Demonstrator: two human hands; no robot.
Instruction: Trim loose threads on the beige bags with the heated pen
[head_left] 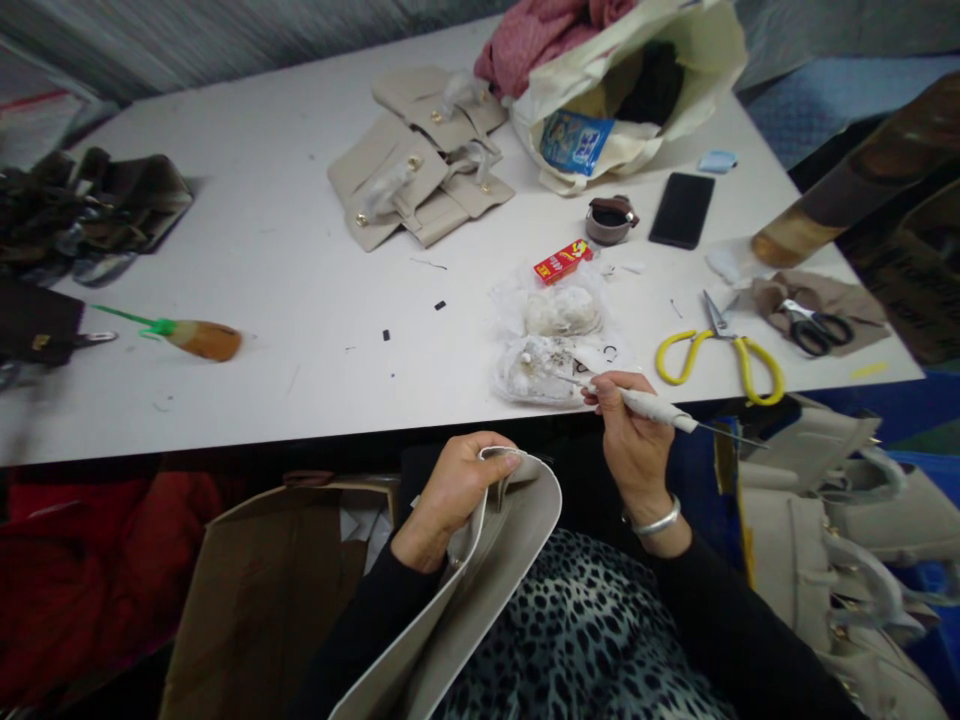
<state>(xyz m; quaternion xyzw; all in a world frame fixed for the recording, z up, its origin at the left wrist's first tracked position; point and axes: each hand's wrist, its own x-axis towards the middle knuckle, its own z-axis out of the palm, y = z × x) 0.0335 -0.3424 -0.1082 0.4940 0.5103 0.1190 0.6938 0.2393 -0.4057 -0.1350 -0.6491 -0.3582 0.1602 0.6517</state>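
My left hand (457, 490) grips the upper edge of a beige leather bag piece (487, 580), its thumb over the rim. The piece hangs open over my lap, below the table edge. In my right hand (636, 440) is a white-handled tool (656, 408) with a thin metal shaft at each end. One tip points at a plastic bag with whitish, dirty contents (536, 368) near the table's front edge. Behind that lies a second whitish bundle in plastic (562, 308), close to a small red box (562, 262).
On the white table (300, 300) are yellow-handled scissors (720, 350), black-handled scissors (814, 325), a phone (681, 210), beige bag parts (420, 170), a glue bottle (199, 338) and a cloth bag (637, 100). A cardboard box (270, 590) stands below left; beige bags (787, 560) below right.
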